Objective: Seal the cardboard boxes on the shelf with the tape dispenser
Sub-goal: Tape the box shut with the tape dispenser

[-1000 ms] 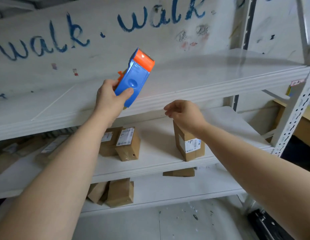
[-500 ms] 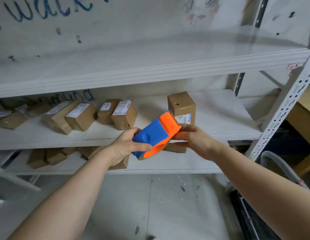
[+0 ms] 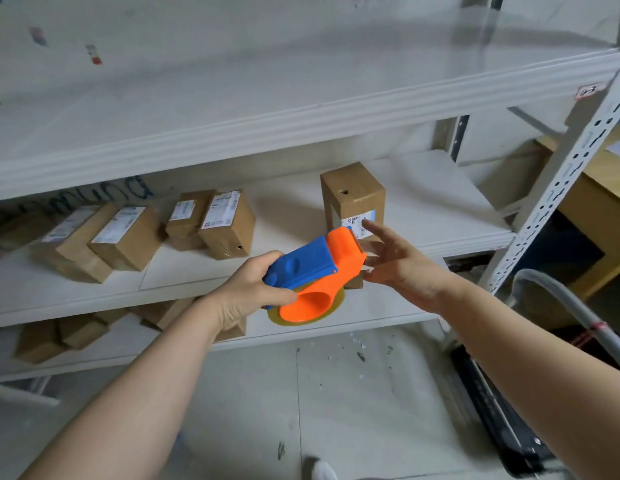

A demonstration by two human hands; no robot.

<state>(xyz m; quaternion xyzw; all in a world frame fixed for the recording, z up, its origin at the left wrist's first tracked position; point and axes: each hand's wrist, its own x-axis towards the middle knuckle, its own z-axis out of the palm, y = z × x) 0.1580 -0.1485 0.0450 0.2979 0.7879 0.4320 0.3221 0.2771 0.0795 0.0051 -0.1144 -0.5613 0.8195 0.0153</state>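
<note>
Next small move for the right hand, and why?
Probably pinch the tape end at the orange nose of the tape dispenser. The left hand grips its blue body, the right hand is open beside the nose, and the upright box waits behind.

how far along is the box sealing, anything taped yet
Done: nothing clearly; no fresh tape is discernible on the upright box or the boxes lying to the left. In hand: the left hand grips the tape dispenser in front of the middle shelf, while the right hand, open, is at its orange front end. Left: seemingly every box.
</note>
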